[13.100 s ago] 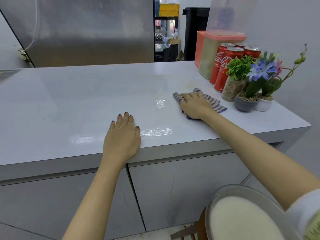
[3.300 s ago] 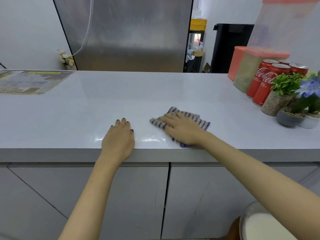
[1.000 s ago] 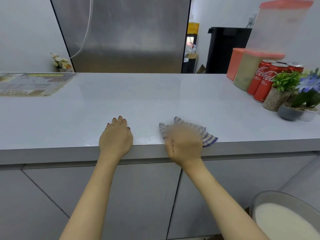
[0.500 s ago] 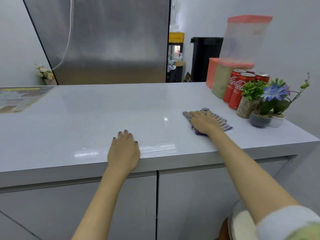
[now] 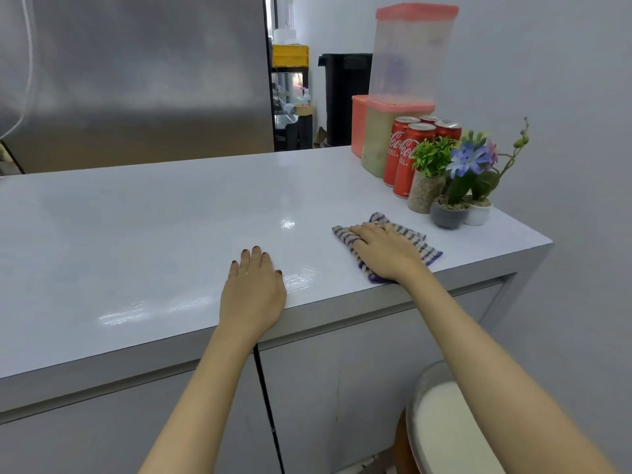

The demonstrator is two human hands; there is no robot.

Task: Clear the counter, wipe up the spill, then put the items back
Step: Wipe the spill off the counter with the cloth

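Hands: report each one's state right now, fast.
Left hand: open, palm flat on the glossy white counter, holding nothing.
Right hand: open, fingers straight, pressing the blue-striped woven cloth onto the counter.

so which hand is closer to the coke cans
Right. The right hand lies flat on the striped cloth, a short way in front of the cola cans. The left hand rests on the counter edge, farther to their left.

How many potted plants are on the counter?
3, at the counter's right end: pebble-filled glass beside the cans, grey pot in front, white pot rightmost. Others could hide behind.
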